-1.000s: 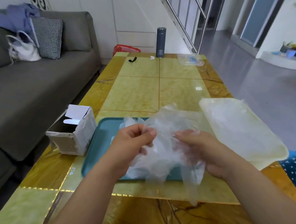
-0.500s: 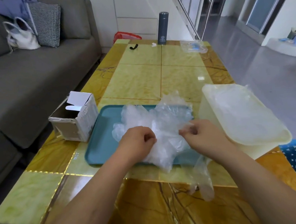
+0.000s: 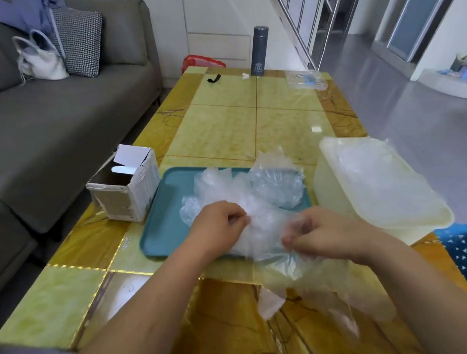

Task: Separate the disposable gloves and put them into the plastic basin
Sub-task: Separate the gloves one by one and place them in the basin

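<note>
Gloves [image 3: 260, 194] on tray [image 3: 167, 221]; box [image 3: 141, 192] print illegible

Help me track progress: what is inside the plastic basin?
Crumpled clear gloves lie inside the plastic basin, one edge poking above its rim. How many cannot be counted, and the basin's floor beneath them is covered.

An open cardboard box [image 3: 130, 192] stands on the yellow tiled table [image 3: 221, 126], just left of a teal tray [image 3: 162, 221]. At the far end stands a dark flask [image 3: 259, 50]. A grey sofa [image 3: 48, 124] holds a white handbag [image 3: 42, 64] and checked cushion [image 3: 79, 40].
</note>
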### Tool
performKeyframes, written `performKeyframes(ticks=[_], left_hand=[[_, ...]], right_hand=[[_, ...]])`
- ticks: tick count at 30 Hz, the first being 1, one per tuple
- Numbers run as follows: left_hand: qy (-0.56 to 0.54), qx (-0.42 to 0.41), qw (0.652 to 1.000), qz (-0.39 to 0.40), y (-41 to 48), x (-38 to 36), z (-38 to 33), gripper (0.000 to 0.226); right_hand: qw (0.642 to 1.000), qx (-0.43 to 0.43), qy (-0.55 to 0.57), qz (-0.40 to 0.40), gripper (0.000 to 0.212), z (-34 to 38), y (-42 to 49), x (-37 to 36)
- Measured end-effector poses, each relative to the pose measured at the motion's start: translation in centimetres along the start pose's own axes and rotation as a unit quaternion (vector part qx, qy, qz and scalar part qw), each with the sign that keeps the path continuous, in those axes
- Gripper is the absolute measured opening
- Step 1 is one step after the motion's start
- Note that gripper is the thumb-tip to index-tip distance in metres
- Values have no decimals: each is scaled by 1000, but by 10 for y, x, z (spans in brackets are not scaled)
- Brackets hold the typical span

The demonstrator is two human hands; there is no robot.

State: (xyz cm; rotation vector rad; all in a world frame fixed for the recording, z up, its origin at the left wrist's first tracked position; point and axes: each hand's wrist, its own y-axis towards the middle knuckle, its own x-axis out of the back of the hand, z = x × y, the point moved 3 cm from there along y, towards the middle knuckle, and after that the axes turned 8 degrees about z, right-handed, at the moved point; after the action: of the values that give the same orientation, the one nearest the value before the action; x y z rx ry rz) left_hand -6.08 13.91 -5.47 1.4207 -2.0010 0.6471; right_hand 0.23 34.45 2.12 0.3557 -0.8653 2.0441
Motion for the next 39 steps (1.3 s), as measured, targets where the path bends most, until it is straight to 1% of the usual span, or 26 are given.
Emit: performKeyframes(ticks=[3,5,6,7,9,10,12,15,18,19,20,22,23,24,25,27,28,29,30,32,33,34,35,36,37,39], left_hand=[[-34,-4,997,-63,-5,22,-11,18],[-101,-7,990,-100,-10,39,-21,19],[-156,1,983,-98,-13,45,-26,20],[-231,11,970,-74,-14,50,-31,19],[-401,25,916,11,-18,54,-38,8],[-446,28,893,46,-20,54,-40,13],[-485,36,869,94,-19,49,-35,24],[-500,103,850,132,-22,37,-35,33],[-523,113,834,133,-28,36,-44,16],[-533,109,830,126,-30,39,-48,19],[-544,107,823,122,-29,40,-47,30],[-572,128,803,111,-25,43,-37,70],[-580,131,796,114,-25,46,-34,82],[-570,129,804,114,-22,46,-28,84],[-554,124,814,123,-21,45,-28,78],[-495,98,852,137,-22,39,-32,47],[-481,93,863,125,-20,36,-34,28],[-489,93,861,105,-20,34,-36,17],[-515,99,848,78,-16,33,-35,16],[-561,110,821,-1,-15,40,-32,14],[-547,117,827,-53,-15,45,-27,13],[-505,120,848,-108,-16,52,-22,11],[-445,115,874,-157,-18,58,-21,10],[-392,101,894,-191,-19,62,-20,10],[-353,81,907,-215,-20,67,-22,10],[-332,61,913,-228,-18,75,-30,9]], right_hand=[[992,71,98,-38,19,2,-5,5],[982,104,129,-93,19,3,-5,10],[977,113,140,-117,16,1,-4,12],[973,126,143,-128,13,2,-4,14],[972,158,125,-123,12,7,-6,16],[971,175,113,-118,15,10,-7,18],[967,202,112,-108,20,19,-10,22],[962,202,157,-100,11,34,-8,19],[947,169,231,-144,21,33,-1,13],[941,156,252,-160,22,29,1,11],[936,143,272,-172,21,24,1,9],[927,119,306,-181,20,14,2,7],[925,110,316,-180,19,11,3,6],[924,103,322,-177,19,8,3,6],[924,100,328,-171,18,6,4,7],[928,99,328,-149,16,5,4,6],[930,96,322,-147,15,6,4,5],[930,90,317,-160,14,5,4,6],[926,79,314,-196,14,4,3,8],[897,52,308,-312,13,0,-2,16],[883,47,297,-361,14,0,-6,20],[877,49,277,-390,15,2,-9,24],[878,52,259,-398,16,5,-14,27],[886,57,256,-382,16,8,-16,28],[898,64,273,-338,16,12,-17,28],[917,91,340,-187,15,23,-23,25]])
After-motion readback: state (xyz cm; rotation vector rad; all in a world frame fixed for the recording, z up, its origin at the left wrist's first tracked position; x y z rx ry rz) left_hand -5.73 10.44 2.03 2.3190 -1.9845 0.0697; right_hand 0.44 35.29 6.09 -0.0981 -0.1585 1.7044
